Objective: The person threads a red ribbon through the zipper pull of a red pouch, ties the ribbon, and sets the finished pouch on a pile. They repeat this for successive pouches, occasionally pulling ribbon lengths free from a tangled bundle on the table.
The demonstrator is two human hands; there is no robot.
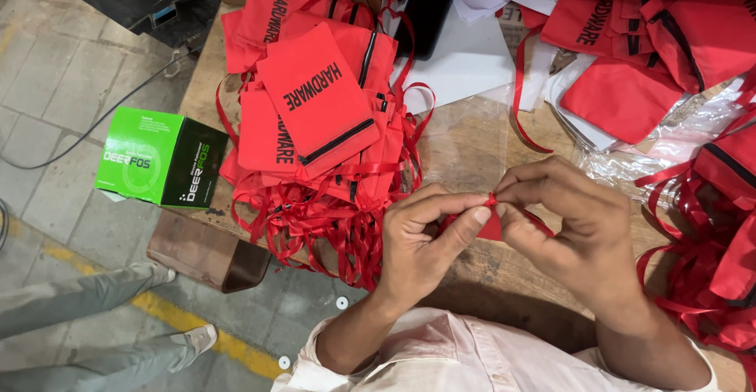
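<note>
Nearest the camera: a pale shirt (pixel 441 356), sleeves rolled, both forearms reaching forward over the desk (pixel 472 144).

Left hand (pixel 421 242): fingers closed, thumb and forefinger pinched on a red ribbon (pixel 491 201) at its knot-like bunch. Right hand (pixel 571 223): fingers likewise closed, pinching the same ribbon from the other side; fingertips of both hands meet at that point. Under the hands, a small red pouch (pixel 490 228) shows between the palms, mostly hidden; the ribbon appears attached to it. It is held just above the near edge of the desk, roughly centre of view.

Left of the hands: a pile of red pouches (pixel 315 101) with black zips and black lettering, ribbons (pixel 331 219) trailing in a tangle over the desk edge. Right: a second heap of red pouches (pixel 709 203) and ribbons beside crumpled clear plastic (pixel 677 152).

Further off: white paper sheets (pixel 465 57), a dark phone-like object (pixel 425 10), more red pouches (pixel 630 38) at top right.

Off the desk, left: a green and black box (pixel 161 156) on a brown stool (pixel 205 254); below, another person's legs (pixel 87 321) in grey trousers on the concrete floor (pixel 55 69).
</note>
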